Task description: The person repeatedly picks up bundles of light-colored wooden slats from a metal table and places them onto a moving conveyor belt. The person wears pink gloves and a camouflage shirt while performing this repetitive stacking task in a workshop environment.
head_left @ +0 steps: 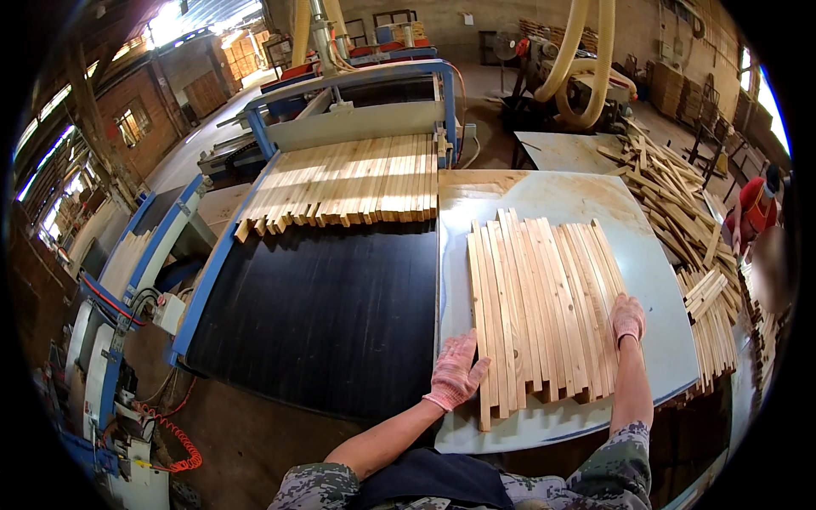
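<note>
Side by side on a pale metal-topped table lies a batch of wooden strips [544, 310], their ends uneven. My left hand [457, 371], in a pink knit glove, lies against the batch's left side, its fingers stretched out and its thumb apart, touching the outermost strip. Opposite it, my right hand [628, 319], gloved alike, is curled over the outer edge of the right-hand strips; its fingertips are partly hidden. Left of the table, a second row of wooden strips [348, 178] rests on a black conveyor belt [314, 297], its far ends close to a machine's crossbar.
The table [476, 191] adjoins the belt. Blue rails frame the machine [357, 119]. A heap of loose wood strips [671, 191] lies at the right, near another person [752, 208]. Thick yellowish hoses [602, 59] hang behind. A coiled orange air hose [183, 450] is at lower left.
</note>
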Demonstrator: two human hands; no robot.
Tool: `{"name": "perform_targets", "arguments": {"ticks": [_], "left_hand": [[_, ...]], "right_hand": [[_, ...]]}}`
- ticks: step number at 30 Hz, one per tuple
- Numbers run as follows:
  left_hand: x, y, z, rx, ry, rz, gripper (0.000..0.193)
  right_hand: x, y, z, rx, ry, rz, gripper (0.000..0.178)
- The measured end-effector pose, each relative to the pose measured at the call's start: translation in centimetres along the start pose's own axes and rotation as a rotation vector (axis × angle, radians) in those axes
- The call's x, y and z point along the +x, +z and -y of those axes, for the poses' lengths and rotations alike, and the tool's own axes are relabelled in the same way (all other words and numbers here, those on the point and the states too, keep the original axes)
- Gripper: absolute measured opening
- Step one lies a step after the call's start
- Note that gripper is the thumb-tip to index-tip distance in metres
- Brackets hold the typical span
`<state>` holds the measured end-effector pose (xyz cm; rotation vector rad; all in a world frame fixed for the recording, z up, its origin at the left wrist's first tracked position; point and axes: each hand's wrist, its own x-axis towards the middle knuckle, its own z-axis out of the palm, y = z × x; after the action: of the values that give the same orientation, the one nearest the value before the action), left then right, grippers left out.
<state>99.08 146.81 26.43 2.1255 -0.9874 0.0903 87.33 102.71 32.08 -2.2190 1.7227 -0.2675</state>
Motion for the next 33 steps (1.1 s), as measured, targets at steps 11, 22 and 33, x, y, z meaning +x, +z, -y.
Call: {"name": "perform_targets", "arguments": {"ticks": [11, 22, 33], "left_hand": [[0.2, -0.8, -0.9, -0.014, -0.066, 0.044, 0.075], [0.2, -0.4, -0.2, -0.02, -0.065, 0.066, 0.078], [0.1, -0.4, -0.3, -0.008, -0.053, 0.041, 0.078]], "right_hand": [[-0.1, -0.1, 0.3, -0.001, 0.01, 0.005, 0.06], [-0.2, 0.1, 0.3, -0.021, -0.016, -0.007, 0.059], [0.5, 0.7, -0.6, 0.086, -0.023, -0.006, 0.059]]}}
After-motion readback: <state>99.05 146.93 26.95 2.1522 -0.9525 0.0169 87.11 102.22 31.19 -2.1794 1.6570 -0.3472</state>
